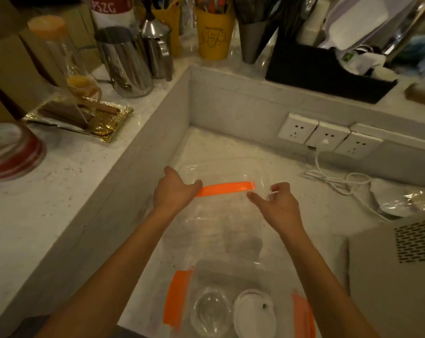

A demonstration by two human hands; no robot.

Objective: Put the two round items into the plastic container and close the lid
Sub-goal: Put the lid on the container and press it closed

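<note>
A clear plastic container [221, 230] lies open on the lower white counter, its hinged lid [221, 172] at the far end. My left hand [174, 189] grips the lid's left edge. My right hand [277, 203] pinches its right edge. Near the front edge lie two round items: a clear dome lid [211, 311] and a white lid [254, 312] with a small hole. Both sit between orange tape strips; whether they rest inside the container's near part I cannot tell.
Orange tape [224, 188] marks the counter beneath the lid, with more strips [177, 296] in front. A white cable [336, 179] runs from wall sockets [328, 137]. A grey appliance [401, 269] stands right. Steel jugs [126, 62], yellow cups [213, 32] and a gold tray [84, 118] crowd the upper ledge.
</note>
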